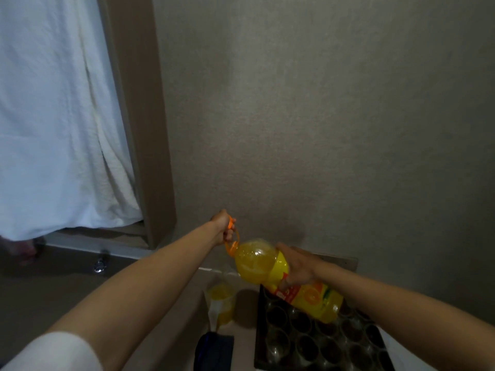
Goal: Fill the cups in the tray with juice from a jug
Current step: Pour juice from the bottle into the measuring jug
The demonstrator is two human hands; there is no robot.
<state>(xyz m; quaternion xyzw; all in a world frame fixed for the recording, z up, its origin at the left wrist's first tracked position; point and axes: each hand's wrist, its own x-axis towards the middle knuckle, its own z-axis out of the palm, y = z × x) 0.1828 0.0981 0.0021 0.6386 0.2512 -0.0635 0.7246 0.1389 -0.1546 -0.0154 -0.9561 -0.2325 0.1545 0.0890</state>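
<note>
A large yellow juice bottle [270, 266] with an orange carry handle [232, 238] hangs tilted, its neck up and to the left, above the dark tray's far left corner. My left hand [223, 227] grips the orange handle at the bottle's neck. My right hand [296, 266] holds the bottle's body at the label. The dark tray [258, 344] holds several clear cups [305, 344] that look empty. A clear jug [221, 303] with yellow juice in it stands on the table to the left of the tray.
A dark blue object [214, 352] lies at the table's front, left of the tray. A beige wall stands close behind the table. A white curtain [53, 116] hangs at the left behind a brown frame. The floor lies at lower left.
</note>
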